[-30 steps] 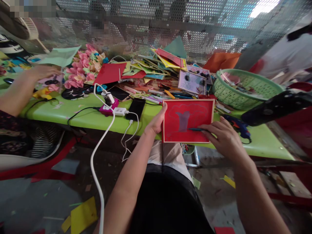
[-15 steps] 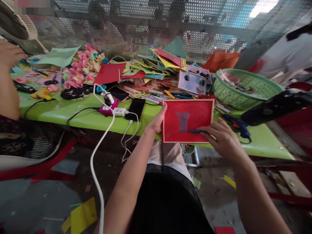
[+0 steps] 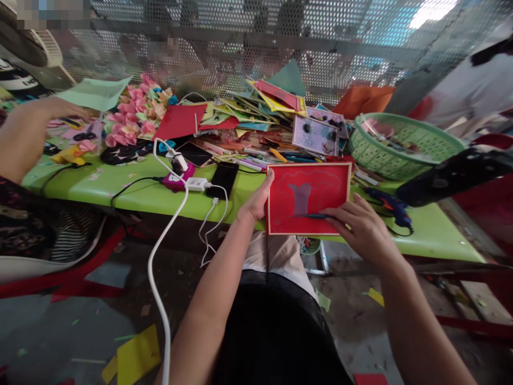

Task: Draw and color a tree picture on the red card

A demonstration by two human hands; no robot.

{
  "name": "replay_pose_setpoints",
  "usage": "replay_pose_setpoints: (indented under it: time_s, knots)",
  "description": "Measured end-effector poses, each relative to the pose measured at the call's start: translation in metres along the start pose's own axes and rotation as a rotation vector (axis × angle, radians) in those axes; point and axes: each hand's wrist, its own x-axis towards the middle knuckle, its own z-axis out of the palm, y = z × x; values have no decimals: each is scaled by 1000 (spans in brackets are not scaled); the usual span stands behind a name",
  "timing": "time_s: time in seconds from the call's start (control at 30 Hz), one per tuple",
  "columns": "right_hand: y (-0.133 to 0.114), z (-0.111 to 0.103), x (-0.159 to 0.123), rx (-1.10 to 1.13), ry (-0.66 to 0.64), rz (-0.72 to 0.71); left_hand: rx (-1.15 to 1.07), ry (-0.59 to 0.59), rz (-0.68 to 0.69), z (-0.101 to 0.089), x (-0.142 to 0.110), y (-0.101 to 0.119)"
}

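A red framed board [image 3: 286, 222] with a pale wooden rim leans at the front edge of the green table, above my lap. On its face are a purple tree-trunk shape [image 3: 301, 199] and a thin drawn outline of a treetop. My left hand [image 3: 260, 199] grips the board by its left edge, thumb on the front. In my right hand [image 3: 358, 222] is a dark slim tool [image 3: 316, 216], pinched like a pen; its tip rests near the foot of the trunk. Whether it is a pen or a brush I cannot make out.
A phone [image 3: 223, 179] and a purple power adapter [image 3: 178, 176] with white cables lie left of the board. Behind are paper sheets [image 3: 180, 123] and pens; to the right, a green basket [image 3: 404, 147] and a glue gun [image 3: 387, 206]. Another person's arm [image 3: 24, 133] reaches in at left.
My right hand and the slim tool have shifted slightly left along the trunk's base. The other person's arm has moved right, over the table. My left hand stays put.
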Motion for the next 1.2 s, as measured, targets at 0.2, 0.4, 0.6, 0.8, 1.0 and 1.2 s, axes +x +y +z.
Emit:
replay_pose_setpoints:
  time_s: [0.2,0.4,0.6,0.8,1.0,1.2]
  knots:
    - [4,-2,-2,-19,16,-21,18,19,-33,1,0,1]
    - [1,-1,1,-18,5,-35,0,13,-13,-2,1,-1]
    - [3,-2,-3,-22,4,-19,-9,-14,-29,-5,3,-1]
    - [5,-5,3,-17,21,-15,-8,-23,-38,-8,5,-1]
    - [8,-7,7,-6,59,19,6,-20,-37,-6,3,0]
    - [12,-3,7,1,51,-5,-9,-23,-45,-12,5,-1]
